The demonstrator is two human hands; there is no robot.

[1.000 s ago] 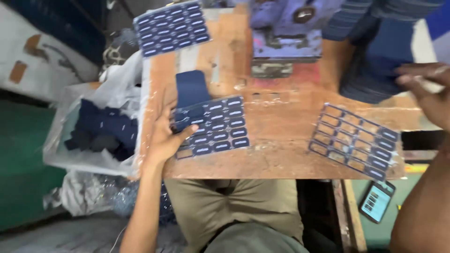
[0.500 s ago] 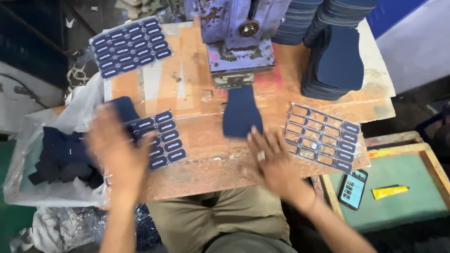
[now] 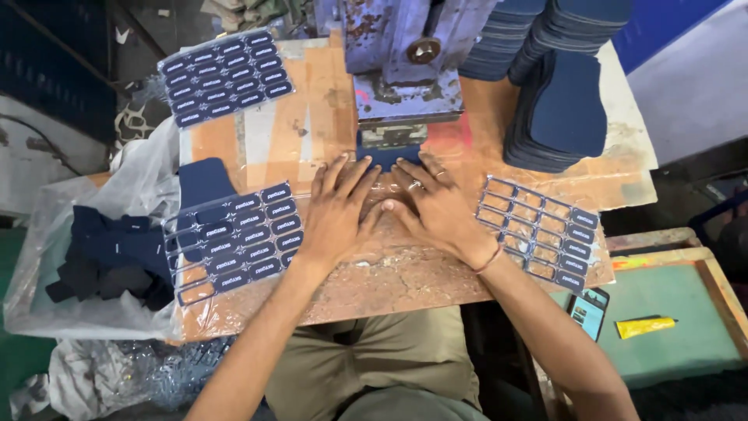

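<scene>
Head view: both my hands flat on the wooden bench [image 3: 405, 273], palms down, side by side and touching at the thumbs. Left hand [image 3: 336, 214] fingers slightly spread, pointing away from me. Right hand [image 3: 436, 206] same, fingers fanned, ring on one finger, thin band at the wrist. Neither pinches anything; fingertips press down on the dark blue fabric piece [image 3: 387, 158].

Fabric piece: navy, flat, mostly hidden. Only a small strip shows just beyond my fingertips, tucked under the head of the blue press machine [image 3: 405, 70]. Long axis seems to run away from me, into the press; can't tell its full outline.

Just left of the left hand: a sheet of dark blue labels [image 3: 234, 242], rows of small rounded rectangles, with another navy fabric cutout [image 3: 201, 181] partly under it. Just right of the right hand: a label sheet [image 3: 541, 231] mostly picked empty, tilted.

Farther out: a third label sheet [image 3: 226, 74] at far left, stacks of navy cutouts [image 3: 561, 101] at far right beside the press.
</scene>
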